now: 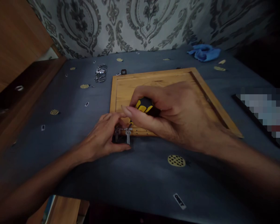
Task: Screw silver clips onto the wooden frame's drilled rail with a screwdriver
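Observation:
A framed wooden panel (154, 78), like a cabinet door, lies on the blue-grey cloth. At its near left corner, my left hand (102, 135) is closed with fingers and thumb around a metal hinge (128, 137). The hinge sits at the panel's near edge, partly covered by the fingers. Fingers wrapped round a black and yellow handle, my right hand (175, 112) grips a screwdriver (143, 107) over the panel. Its shaft points down and left to the hinge; whether the tip sits in a screw cannot be made out. Small dark holes show in the panel beside the hinge.
More metal hinges (100, 73) lie at the back left of the patterned tablecloth (67, 137). A crumpled blue cloth (204, 52) is at the back right. A dark-edged flat object (254, 116), its face pixelated, lies on the right. Wooden furniture (18, 46) borders the left.

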Demonstrator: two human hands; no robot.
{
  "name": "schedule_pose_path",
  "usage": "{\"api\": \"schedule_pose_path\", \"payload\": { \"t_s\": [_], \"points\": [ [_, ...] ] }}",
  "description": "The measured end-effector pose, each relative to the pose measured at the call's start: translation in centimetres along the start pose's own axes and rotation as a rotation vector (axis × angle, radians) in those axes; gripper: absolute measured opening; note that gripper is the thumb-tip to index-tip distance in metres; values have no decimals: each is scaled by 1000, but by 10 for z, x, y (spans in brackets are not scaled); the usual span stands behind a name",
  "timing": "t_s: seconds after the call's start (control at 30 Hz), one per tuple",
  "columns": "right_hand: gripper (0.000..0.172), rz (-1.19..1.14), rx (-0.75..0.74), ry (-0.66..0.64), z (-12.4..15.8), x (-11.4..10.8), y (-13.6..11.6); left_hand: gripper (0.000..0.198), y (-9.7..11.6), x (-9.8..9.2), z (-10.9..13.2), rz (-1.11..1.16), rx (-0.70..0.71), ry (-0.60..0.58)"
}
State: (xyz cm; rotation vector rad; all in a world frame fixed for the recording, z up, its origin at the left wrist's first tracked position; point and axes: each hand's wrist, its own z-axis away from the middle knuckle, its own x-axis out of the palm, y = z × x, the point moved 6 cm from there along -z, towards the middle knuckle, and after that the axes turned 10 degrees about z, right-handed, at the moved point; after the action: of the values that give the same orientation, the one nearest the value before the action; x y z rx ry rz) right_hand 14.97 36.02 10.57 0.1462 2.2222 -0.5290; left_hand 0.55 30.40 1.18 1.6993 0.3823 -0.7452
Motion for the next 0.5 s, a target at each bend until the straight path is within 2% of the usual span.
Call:
{"api": "schedule_pose_path", "payload": {
  "t_s": [0.1, 0.3, 0.5],
  "points": [
    [27, -16, 3, -14, 0, 0, -2, 68, -1, 0, 0, -1, 3, -5],
    [27, -61, -3, -6, -1, 6, 2, 59, 0, 0, -1, -11, -11, -1],
    [32, -36, -26, -67, 0, 6, 0, 52, -1, 0, -1, -25, -21, -14]
  ]
}}
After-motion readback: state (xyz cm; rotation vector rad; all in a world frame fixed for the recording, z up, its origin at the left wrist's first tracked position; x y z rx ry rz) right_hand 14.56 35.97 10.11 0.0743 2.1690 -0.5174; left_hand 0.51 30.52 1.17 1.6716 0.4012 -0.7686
